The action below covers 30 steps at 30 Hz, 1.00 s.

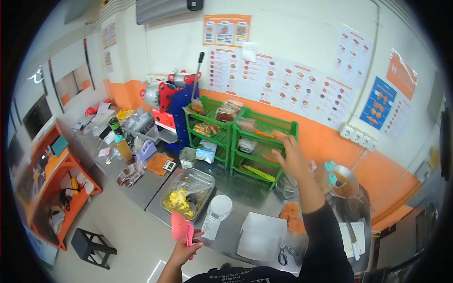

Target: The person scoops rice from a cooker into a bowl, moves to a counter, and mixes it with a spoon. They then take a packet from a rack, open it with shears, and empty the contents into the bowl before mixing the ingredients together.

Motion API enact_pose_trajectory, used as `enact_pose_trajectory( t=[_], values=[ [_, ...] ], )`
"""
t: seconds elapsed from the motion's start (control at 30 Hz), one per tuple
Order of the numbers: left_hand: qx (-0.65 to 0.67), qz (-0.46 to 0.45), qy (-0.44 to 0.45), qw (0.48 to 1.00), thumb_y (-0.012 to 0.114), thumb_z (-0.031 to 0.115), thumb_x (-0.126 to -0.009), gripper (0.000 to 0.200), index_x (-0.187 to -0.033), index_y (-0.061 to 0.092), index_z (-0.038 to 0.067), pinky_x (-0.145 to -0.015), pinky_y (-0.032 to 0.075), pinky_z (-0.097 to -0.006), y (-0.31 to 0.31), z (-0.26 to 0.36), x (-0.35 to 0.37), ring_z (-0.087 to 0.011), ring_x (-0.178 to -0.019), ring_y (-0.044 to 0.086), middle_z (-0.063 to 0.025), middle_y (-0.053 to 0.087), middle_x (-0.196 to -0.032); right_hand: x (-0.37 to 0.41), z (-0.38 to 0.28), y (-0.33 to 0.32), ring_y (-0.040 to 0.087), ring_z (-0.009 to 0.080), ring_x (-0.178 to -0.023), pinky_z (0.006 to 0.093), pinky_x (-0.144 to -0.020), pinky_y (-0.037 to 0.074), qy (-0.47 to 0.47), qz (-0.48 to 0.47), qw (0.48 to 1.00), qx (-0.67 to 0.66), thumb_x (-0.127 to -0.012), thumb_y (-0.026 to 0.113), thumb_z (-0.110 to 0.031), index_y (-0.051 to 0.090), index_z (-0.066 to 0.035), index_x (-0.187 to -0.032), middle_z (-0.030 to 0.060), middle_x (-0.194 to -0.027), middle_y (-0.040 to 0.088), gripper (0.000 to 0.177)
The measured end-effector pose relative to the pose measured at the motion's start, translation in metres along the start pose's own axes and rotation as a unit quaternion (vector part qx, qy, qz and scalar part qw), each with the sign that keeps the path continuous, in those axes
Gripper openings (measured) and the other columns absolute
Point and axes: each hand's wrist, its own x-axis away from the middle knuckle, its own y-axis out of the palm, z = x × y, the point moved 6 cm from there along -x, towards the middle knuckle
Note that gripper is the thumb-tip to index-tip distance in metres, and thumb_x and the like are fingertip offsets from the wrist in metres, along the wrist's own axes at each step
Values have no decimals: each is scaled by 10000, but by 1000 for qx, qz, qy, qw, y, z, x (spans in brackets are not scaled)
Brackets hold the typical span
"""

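My left hand (183, 249), low in the middle of the head view, is closed around the handles of pink scoops (180, 226). Just above them a clear tray (205, 181) holds yellow chunks (179, 200) and a dark scoop (191, 199). A white kitchen scale (221, 205) stands right of that tray. My right hand (289, 158) is raised in front of the green rack (264, 155), fingers apart, with nothing in it. Whether it touches the rack cannot be made out. Packets lie on the rack's shelves.
A white box (262, 236), scissors (283, 254) and an orange cloth (293, 218) are near the front edge. At right are a knife (351, 238) on a white board and a large pan (347, 181). Bottles stand left; a black stool (93, 245) is on the floor.
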Motion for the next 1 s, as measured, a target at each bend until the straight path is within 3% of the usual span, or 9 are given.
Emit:
enact_pose_trajectory(
  t=[0.03,0.1,0.17,0.3,0.43,0.6,0.73,0.87,1.0],
  values=[
    [-7,-12,-5,1000,691,79,-830,367,-1176,603,-4,-492,428,-180,8,0,0,-41,-623,541,-76,557,-1253,18,-12,-17,617,288,-872,406,-711,506,-4,-26,1000,-5,-824,699,-220,536,-73,-1191,119,-1082,530,428],
    [-13,-50,9,999,670,107,-847,405,-1225,557,15,-369,360,-184,28,3,-6,-37,-454,466,-55,647,-844,62,-17,-47,615,274,-845,388,-698,504,27,-45,999,13,-831,694,-212,528,-70,-1205,123,-1093,529,434],
    [-34,-65,-2,997,638,122,-872,365,-1212,563,15,-368,353,-187,43,5,-4,-36,-438,447,-62,642,-786,114,-5,-87,595,230,-793,341,-673,492,109,-82,983,-125,-842,680,-190,533,-63,-1208,115,-1061,558,415],
    [-42,-125,-10,991,560,76,-899,265,-1155,597,19,-385,362,-181,89,0,-12,-41,-455,461,-93,637,-868,250,64,-171,567,187,-762,297,-654,480,304,-23,942,-141,-844,672,-168,559,-58,-1173,101,-981,591,365],
    [-104,-205,-15,973,545,106,-919,263,-1162,591,17,-423,386,-188,159,-5,-19,-58,-561,508,-81,631,-901,417,142,-227,620,276,-853,378,-738,499,499,-143,845,130,-812,692,-243,602,-46,-1060,133,-955,631,329],
    [-153,-315,-108,930,533,229,-962,324,-1242,563,69,-491,427,-188,271,-39,-6,-75,-689,565,-56,626,-957,518,157,-198,636,290,-929,457,-797,488,472,-340,757,297,-809,644,-447,589,-77,-939,160,-962,660,396],
    [-90,-315,-114,938,532,278,-966,429,-1349,482,93,-674,524,-283,341,-106,-4,-140,-916,585,-76,574,-1143,531,161,-195,671,274,-923,505,-807,490,506,-456,694,235,-801,677,-424,572,-81,-1019,105,-946,691,419],
    [-110,-240,-173,949,531,297,-966,471,-1382,437,98,-685,539,-306,378,-163,0,-160,-907,591,-81,574,-1140,529,159,-202,690,268,-821,435,-706,531,392,-523,742,147,-818,658,-332,571,-66,-990,108,-884,690,329],
    [-85,-194,-196,957,509,313,-976,441,-1340,422,80,-697,546,-307,395,-205,10,-179,-875,620,-88,582,-1103,496,148,-214,690,256,-727,359,-590,539,305,-437,811,242,-825,588,-179,590,-52,-927,117,-809,670,163]
  ],
)
